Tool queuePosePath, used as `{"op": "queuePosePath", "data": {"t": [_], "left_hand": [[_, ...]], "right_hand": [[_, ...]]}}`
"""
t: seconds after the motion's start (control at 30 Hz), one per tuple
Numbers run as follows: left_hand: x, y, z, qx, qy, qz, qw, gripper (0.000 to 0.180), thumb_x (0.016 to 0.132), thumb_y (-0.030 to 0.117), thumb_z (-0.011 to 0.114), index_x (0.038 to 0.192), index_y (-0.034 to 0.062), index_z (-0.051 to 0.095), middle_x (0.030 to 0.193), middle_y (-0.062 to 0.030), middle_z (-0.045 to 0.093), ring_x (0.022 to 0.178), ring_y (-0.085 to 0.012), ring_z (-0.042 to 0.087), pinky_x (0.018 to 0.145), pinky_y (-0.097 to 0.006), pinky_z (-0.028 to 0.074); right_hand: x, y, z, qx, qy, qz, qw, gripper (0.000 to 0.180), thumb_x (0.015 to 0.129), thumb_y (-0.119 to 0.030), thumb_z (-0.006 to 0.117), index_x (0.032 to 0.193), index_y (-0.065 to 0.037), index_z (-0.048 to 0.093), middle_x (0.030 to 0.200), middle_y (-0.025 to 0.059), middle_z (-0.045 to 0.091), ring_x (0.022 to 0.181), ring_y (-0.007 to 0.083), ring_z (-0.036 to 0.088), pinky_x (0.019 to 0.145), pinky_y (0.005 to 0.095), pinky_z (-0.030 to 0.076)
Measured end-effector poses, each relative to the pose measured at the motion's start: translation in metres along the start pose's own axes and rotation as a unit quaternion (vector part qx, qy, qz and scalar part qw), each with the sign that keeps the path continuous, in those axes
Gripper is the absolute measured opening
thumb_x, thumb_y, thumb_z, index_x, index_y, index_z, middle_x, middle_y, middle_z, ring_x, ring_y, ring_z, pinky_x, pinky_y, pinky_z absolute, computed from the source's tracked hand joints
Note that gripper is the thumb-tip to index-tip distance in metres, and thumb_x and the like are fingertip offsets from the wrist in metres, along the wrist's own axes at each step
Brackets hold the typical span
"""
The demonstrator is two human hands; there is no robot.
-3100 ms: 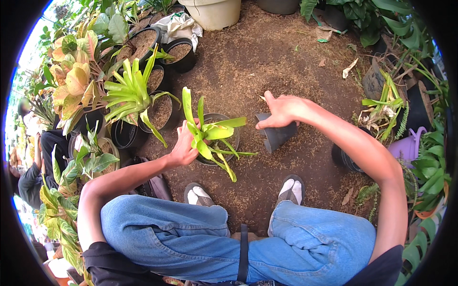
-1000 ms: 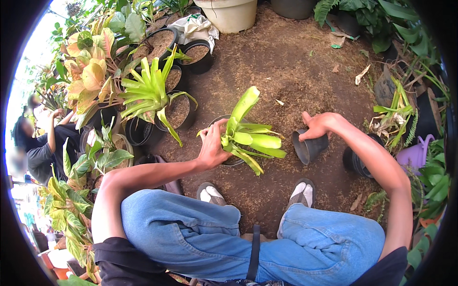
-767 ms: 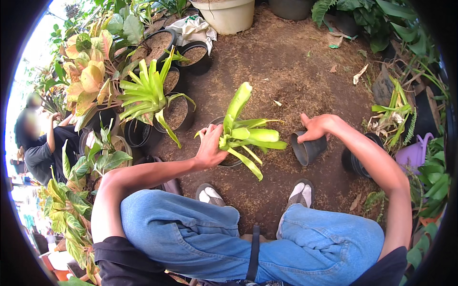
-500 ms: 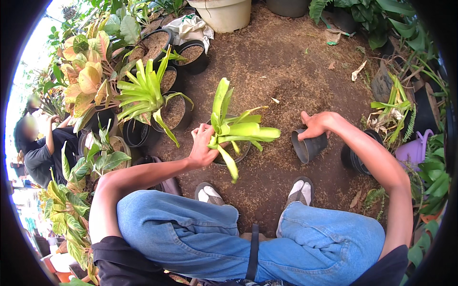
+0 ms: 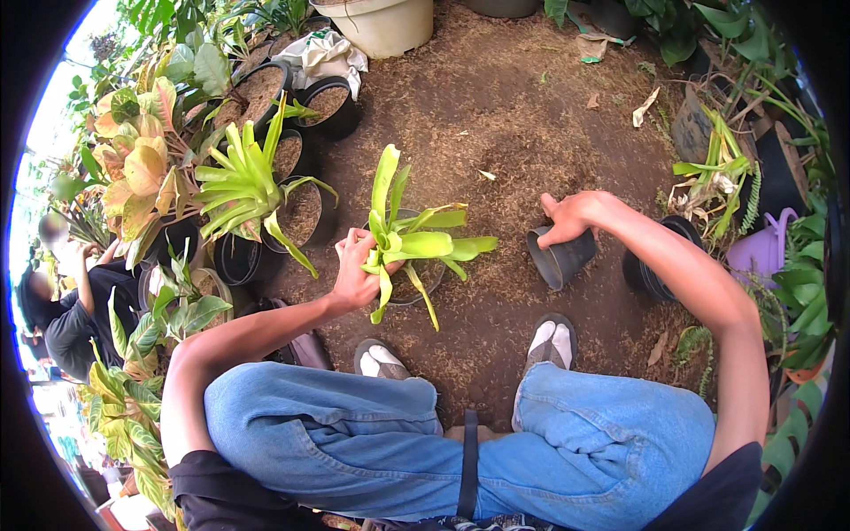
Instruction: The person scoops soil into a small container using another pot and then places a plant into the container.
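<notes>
My left hand (image 5: pixel 356 273) is closed round the base of a bromeliad (image 5: pixel 421 245) with bright green strap leaves. Its leaves spread to the right, over a round pot (image 5: pixel 434 288) on the soil that they partly hide. Well to the right, my right hand (image 5: pixel 571 219) grips a small black plastic pot (image 5: pixel 564 262) by its side, thumb near the rim. That pot is tilted, its mouth facing left and toward me; what is inside is too dark to make out.
Left stand another bromeliad (image 5: pixel 243 181), several black pots (image 5: pixel 332 111) and leafy plants. Right are stacked black pots (image 5: pixel 639 273), a purple container (image 5: pixel 753 258) and a wilted plant (image 5: pixel 722 168). A large cream pot (image 5: pixel 385 31) is at the back. A person (image 5: pixel 75 323) sits far left.
The whole view has shifted, so most things appear slightly further left. Both hands keep their holds on the bromeliad and the black pot, with little other movement.
</notes>
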State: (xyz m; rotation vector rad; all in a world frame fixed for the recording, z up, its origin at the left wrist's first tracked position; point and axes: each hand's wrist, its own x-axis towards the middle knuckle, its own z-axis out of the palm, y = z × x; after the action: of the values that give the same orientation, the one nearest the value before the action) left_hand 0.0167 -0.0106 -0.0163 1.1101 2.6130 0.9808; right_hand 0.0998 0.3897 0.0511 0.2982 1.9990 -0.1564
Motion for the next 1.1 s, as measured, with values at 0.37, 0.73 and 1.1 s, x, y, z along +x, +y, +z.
{"op": "queuePosePath", "data": {"t": [0.37, 0.73, 1.1], "left_hand": [[0.007, 0.001, -0.009, 0.064, -0.088, 0.108, 0.988, 0.085, 0.061, 0.048, 0.087, 0.131, 0.0096, 0.056, 0.118, -0.0123, 0.060, 0.120, -0.0303, 0.047, 0.102, -0.050, 0.029], [0.018, 0.014, 0.024, 0.008, -0.049, 0.107, 0.993, 0.098, 0.074, 0.026, 0.086, 0.151, 0.0103, 0.029, 0.131, -0.0114, 0.062, 0.124, -0.0292, 0.057, 0.108, -0.053, 0.027], [0.011, -0.009, 0.023, -0.008, 0.028, 0.077, 0.997, 0.038, 0.085, 0.021, 0.074, 0.119, 0.0106, 0.063, 0.116, -0.0109, 0.062, 0.117, -0.0324, 0.054, 0.103, -0.050, 0.030]], "right_hand": [[0.010, 0.008, 0.007, 0.004, -0.001, -0.008, 1.000, 0.116, 0.092, -0.065, 0.058, 0.165, -0.011, -0.014, 0.157, 0.0212, 0.046, 0.107, 0.0382, 0.071, 0.079, 0.0445, 0.063], [0.003, 0.009, 0.001, 0.035, 0.024, -0.015, 0.999, 0.111, 0.088, -0.060, 0.066, 0.162, -0.002, 0.007, 0.152, 0.0235, 0.050, 0.115, 0.0371, 0.067, 0.079, 0.0445, 0.064], [0.000, 0.012, 0.002, 0.007, -0.003, 0.009, 1.000, 0.118, 0.090, -0.066, 0.059, 0.165, -0.008, -0.012, 0.160, 0.0179, 0.044, 0.116, 0.0366, 0.068, 0.082, 0.0445, 0.062]]}}
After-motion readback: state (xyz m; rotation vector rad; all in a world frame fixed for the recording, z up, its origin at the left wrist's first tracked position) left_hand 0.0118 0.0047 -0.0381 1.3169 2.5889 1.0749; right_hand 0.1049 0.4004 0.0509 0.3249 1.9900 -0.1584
